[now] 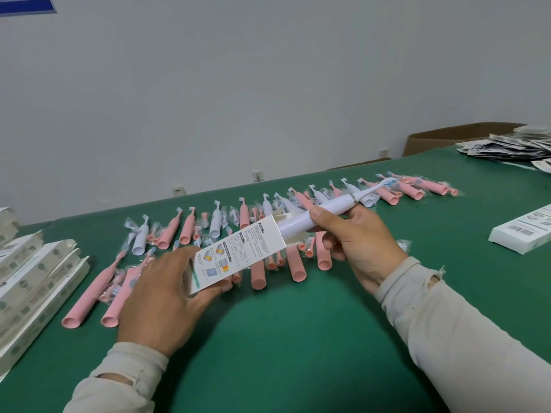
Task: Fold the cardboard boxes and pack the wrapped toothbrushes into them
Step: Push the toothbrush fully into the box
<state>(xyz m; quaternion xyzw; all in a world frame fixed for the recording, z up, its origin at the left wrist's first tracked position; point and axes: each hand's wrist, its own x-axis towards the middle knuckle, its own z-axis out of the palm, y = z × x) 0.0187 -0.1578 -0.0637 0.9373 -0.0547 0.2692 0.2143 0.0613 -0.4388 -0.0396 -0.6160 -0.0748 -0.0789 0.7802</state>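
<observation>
A: Progress?

B: Mid-pack on one unit. White toothbrush (322,211) part way into the open end of a folded box (238,254), handle end inside, brush head poking up and away. Left hand (167,296) wrapped round the closed end of the box, fingers curled under. Right hand (354,239) gripping the handle just outside the box mouth, thumb on top

A: Done so far?

B: Stack of white boxes (32,281) at the left edge of the bench (298,338), probably packed or at least folded. One more white box (518,234) lying flat on the right, well apart

A: Left to do?

B: Plenty, by the look of it. Long row of loose toothbrushes (268,234), pink and white, spread across the bench behind the hands. End flap of the held box not yet closed

A: Anything unclear?

B: Cannot tell whether the stacked boxes are filled. Wrapper on the held toothbrush hard to make out. Pile of dark printed sheets (507,147) far right, cut off by the frame, print unreadable. Brown carton (447,138) behind the bench, contents hidden
</observation>
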